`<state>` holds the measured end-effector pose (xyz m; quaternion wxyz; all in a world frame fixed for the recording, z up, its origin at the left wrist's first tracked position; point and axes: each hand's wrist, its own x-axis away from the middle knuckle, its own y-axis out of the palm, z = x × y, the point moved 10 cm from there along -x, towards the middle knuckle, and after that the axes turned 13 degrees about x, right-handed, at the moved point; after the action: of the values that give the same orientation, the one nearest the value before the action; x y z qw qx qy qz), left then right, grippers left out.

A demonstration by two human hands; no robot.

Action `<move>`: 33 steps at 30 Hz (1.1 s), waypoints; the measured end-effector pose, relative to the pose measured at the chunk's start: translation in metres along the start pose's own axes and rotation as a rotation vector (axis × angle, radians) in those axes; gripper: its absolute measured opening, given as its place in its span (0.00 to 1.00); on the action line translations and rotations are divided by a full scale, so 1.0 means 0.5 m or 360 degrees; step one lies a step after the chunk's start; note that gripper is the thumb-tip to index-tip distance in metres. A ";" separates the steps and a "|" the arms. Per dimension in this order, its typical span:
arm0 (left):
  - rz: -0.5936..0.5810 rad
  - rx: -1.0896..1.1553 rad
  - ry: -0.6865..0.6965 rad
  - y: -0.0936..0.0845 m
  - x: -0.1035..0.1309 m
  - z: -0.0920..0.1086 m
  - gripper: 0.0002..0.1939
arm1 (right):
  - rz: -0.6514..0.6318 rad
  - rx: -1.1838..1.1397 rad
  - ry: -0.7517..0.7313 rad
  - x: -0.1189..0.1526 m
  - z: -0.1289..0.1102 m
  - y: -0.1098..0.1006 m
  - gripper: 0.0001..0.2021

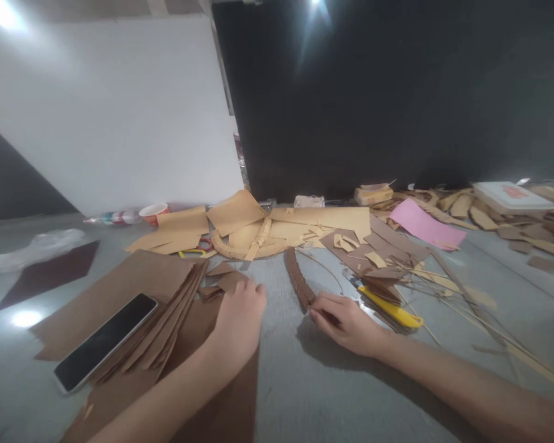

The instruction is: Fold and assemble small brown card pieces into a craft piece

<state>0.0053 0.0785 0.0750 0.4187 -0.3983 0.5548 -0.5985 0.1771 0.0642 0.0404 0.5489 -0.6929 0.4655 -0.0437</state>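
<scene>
My right hand [344, 323] pinches the near end of a dark brown braided paper strip [298, 280], which curves away from me across the table. My left hand [242, 311] is at the small folded brown paper pieces [219, 280]. Its fingers bend down and away, so their tips are hidden and I cannot see whether they grip a piece. Under my left forearm lies a large brown paper sheet [235, 394]. To the left is a fanned stack of brown paper [133, 271]. A yellow utility knife [390, 306] rests just right of my right hand.
A phone [106, 341] lies on the brown stack. Behind are tan paper sheets [323, 218], a tan braided piece [231, 249], scissors with a yellow and a red handle [192, 253] and a paper cup [153, 213]. Pink paper [427, 224], thin strips [480, 320] and a white box [512, 195] are right.
</scene>
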 end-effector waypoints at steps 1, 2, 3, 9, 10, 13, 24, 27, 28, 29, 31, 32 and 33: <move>-0.0061 -0.0012 -0.0090 -0.002 0.004 -0.020 0.19 | 0.0001 0.0002 0.0002 0.000 0.000 0.000 0.08; -0.0111 0.0023 -0.0123 -0.005 0.008 -0.032 0.20 | 0.0003 0.0004 0.0000 0.000 -0.001 -0.001 0.08; -0.0143 0.0063 -0.0141 -0.010 0.011 -0.041 0.20 | 0.0005 0.0007 -0.0002 0.000 -0.001 -0.002 0.08; -0.0413 0.0038 -0.0185 -0.009 0.018 -0.067 0.15 | 0.0016 0.0037 -0.0015 -0.003 -0.006 -0.007 0.09; -0.0407 0.0035 -0.0175 -0.009 0.016 -0.069 0.14 | 0.0018 0.0038 -0.0017 -0.003 -0.007 -0.007 0.09; -0.0339 0.0137 -0.0152 -0.006 0.009 -0.074 0.11 | 0.0007 0.0034 -0.0018 -0.002 -0.006 -0.005 0.09; 0.0003 0.1231 0.0613 -0.042 0.002 0.095 0.21 | -0.0001 0.0006 -0.0022 -0.002 -0.007 -0.009 0.08; 0.0257 0.1641 0.0622 -0.005 0.003 0.127 0.20 | 0.0010 -0.0042 0.0013 -0.001 0.000 -0.008 0.07; 0.0328 0.1758 0.0643 0.012 0.004 0.132 0.19 | 0.0020 -0.0061 0.0034 -0.001 0.003 -0.008 0.08; 0.0376 0.1837 0.0680 0.027 0.006 0.137 0.18 | 0.0023 -0.0083 0.0064 -0.002 0.007 -0.007 0.08; 0.0312 0.1896 0.0723 0.064 0.005 0.147 0.20 | 0.0004 -0.0131 0.0122 -0.004 0.014 -0.003 0.10; 0.0292 0.1920 0.0718 0.075 0.003 0.146 0.20 | -0.0013 -0.0147 0.0141 -0.006 0.016 -0.001 0.10; 0.0275 0.1941 0.0707 0.081 0.001 0.142 0.20 | -0.0029 -0.0151 0.0148 -0.007 0.017 0.001 0.11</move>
<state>0.0745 0.0531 0.0392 0.4915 0.0899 0.2192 -0.8380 0.1798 0.0725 0.0384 0.4926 -0.7196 0.4858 -0.0587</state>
